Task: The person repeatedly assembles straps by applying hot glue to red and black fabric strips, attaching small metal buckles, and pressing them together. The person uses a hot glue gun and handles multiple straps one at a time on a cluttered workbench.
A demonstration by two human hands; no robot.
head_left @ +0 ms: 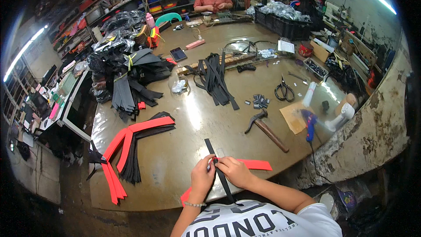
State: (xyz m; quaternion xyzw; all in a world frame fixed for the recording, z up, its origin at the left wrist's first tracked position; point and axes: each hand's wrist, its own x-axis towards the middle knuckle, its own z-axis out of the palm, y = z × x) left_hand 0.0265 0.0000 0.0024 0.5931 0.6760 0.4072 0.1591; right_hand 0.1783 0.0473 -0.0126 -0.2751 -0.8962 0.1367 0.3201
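- Black strap (218,166) and red strip (256,164) lie crossed at the desk's (184,118) six o'clock edge, pinched by both hands.
- Stacked red and black strips (127,145) sit at nine o'clock, well apart.
- Left hand (202,177) is clamped on the black strap, fingers curled over it.
- Right hand (234,171) is closed on the same strap, touching the left.
- Hammer (265,127) rests at two o'clock; scissors (284,91) lie beyond it.

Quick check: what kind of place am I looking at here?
Likely a small strap or bag-making workshop: piles of black straps, red strips, a hammer and scissors on a big worktable.
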